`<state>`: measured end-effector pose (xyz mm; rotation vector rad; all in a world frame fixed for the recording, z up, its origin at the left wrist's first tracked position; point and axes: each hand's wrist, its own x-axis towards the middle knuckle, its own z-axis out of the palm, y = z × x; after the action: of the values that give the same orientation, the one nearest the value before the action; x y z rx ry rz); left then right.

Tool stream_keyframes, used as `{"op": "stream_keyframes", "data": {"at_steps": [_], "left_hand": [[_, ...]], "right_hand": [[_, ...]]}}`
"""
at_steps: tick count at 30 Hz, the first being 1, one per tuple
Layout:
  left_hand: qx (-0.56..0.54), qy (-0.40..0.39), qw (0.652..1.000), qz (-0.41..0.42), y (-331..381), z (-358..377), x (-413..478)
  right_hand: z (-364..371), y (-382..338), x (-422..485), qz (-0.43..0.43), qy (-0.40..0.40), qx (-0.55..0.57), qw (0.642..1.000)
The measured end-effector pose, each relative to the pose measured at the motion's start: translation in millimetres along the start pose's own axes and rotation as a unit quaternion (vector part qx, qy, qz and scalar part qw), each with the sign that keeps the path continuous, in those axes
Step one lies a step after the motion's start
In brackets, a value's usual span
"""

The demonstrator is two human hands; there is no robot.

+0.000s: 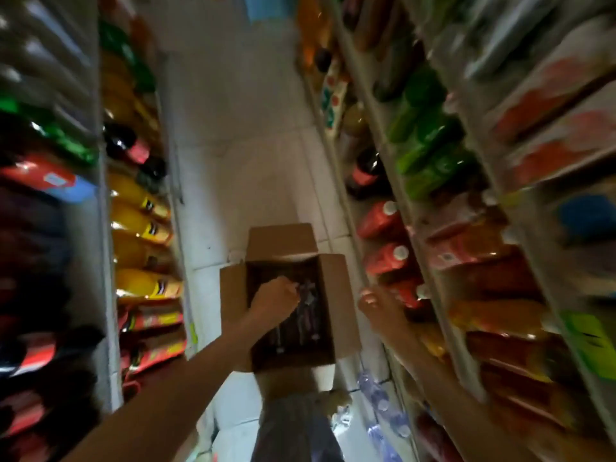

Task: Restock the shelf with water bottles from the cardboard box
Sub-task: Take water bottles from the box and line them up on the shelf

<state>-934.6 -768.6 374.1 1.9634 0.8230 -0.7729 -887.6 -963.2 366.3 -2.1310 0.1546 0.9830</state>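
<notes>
**Step in hand: drawing a bottle from the box**

1. Position. I stand over the cardboard box (pixel 280 241), which sits open on the white tiled floor (pixel 233 128) of the aisle, flaps folded outward, just beside the foot of the right-hand shelf (pixel 353 228). The water bottles (pixel 308 305) stand upright inside it, dark and blurred; I cannot count them.

2. Left hand. My left hand (pixel 273 298) is down in the mouth of the box with its fingers curled at the top of one bottle. Motion blur and shadow hide the contact, so I cannot tell whether the fingers have closed round the neck or only reached it.

3. Right hand. My right hand (pixel 373 305) is against the front edge of the shelf, near the red bottles (pixel 383 221). It carries no bottle. Whether its fingers hook over the edge or merely rest there I cannot tell.

4. Progress. Clear bottles (pixel 376 395) already lie on the lowest level of the shelf, close to my feet. I judge that level to be the destination, and the job to be partly done, with stock left in the box.

5. Next move. Confirm a firm hold round the neck or shoulder before lifting. Raise the bottle straight up until it clears its neighbours and the box wall, then carry it right and low to the bottom level. The right hand should brace on the shelf while I bend. A grip on the cap alone may slip.
</notes>
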Motion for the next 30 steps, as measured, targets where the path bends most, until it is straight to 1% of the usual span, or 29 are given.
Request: {"op": "stream_keyframes", "data": {"at_steps": [1,2,5,6,8,11,14,16,18,19,20,22,24,25,26,27,28,29,30], "left_hand": [[-0.008,0.003,0.999,-0.033,-26.5,13.6,17.9],[-0.008,0.003,0.998,-0.062,-53.3,30.2,36.8],[-0.018,0.016,0.993,-0.117,-130.7,90.2,97.5],[-0.020,0.005,0.991,-0.134,-149.9,113.4,118.5],[-0.015,-0.020,0.989,-0.143,-179.0,162.1,160.2],[-0.040,-0.030,0.986,-0.158,-201.9,231.2,225.1],[-0.095,-0.001,0.980,-0.173,-214.9,290.1,284.6],[-0.076,-0.015,0.981,-0.180,-218.1,321.0,316.2],[-0.052,-0.004,0.973,-0.226,-218.4,339.6,334.6],[-0.031,0.012,0.970,-0.239,-219.9,344.7,338.8],[-0.006,0.022,0.972,-0.233,-219.7,346.8,340.3],[0.029,0.008,0.978,-0.204,-215.2,338.5,334.1],[-0.006,-0.018,0.978,-0.210,-207.1,317.0,322.1],[-0.052,-0.029,0.972,-0.226,-199.1,300.9,311.7],[-0.128,-0.041,0.962,-0.238,-188.2,280.9,296.2],[-0.224,-0.056,0.940,-0.252,-173.9,258.9,276.5],[-0.293,-0.089,0.915,-0.264,-155.6,234.9,250.3],[-0.341,-0.117,0.894,-0.266,-138.4,212.6,221.9],[-0.354,-0.135,0.889,-0.257,-124.5,190.4,192.0]], "right_hand": [[22.7,21.2,22.0,0.027,-0.007,0.019,0.999],[46.0,43.7,41.5,0.048,-0.024,0.011,0.999],[112.8,102.4,98.1,0.059,-0.065,-0.008,0.996],[132.3,122.3,115.1,0.061,-0.063,-0.008,0.996],[167.1,160.2,140.6,0.079,-0.062,-0.015,0.995],[194.2,208.8,166.9,0.079,-0.064,-0.012,0.995],[201.6,238.9,181.7,0.065,-0.064,0.003,0.996],[202.9,251.3,185.1,0.044,-0.077,0.019,0.996],[203.3,257.3,185.3,0.029,-0.104,0.020,0.994],[203.5,257.7,185.1,0.026,-0.113,0.022,0.993],[202.7,256.4,184.8,0.027,-0.115,0.027,0.993],[197.8,249.8,182.0,0.034,-0.108,0.030,0.993],[186.8,238.7,173.7,0.032,-0.084,0.023,0.996],[179.0,230.2,166.4,0.027,-0.069,0.023,0.997],[170.0,219.3,157.1,0.024,-0.058,0.020,0.998],[160.0,205.4,146.5,0.017,-0.052,0.013,0.998],[148.9,190.4,134.3,0.013,-0.054,-0.002,0.998],[138.4,175.5,121.1,0.014,-0.063,-0.021,0.998],[126.7,158.1,105.1,0.010,-0.073,-0.039,0.996]]}}
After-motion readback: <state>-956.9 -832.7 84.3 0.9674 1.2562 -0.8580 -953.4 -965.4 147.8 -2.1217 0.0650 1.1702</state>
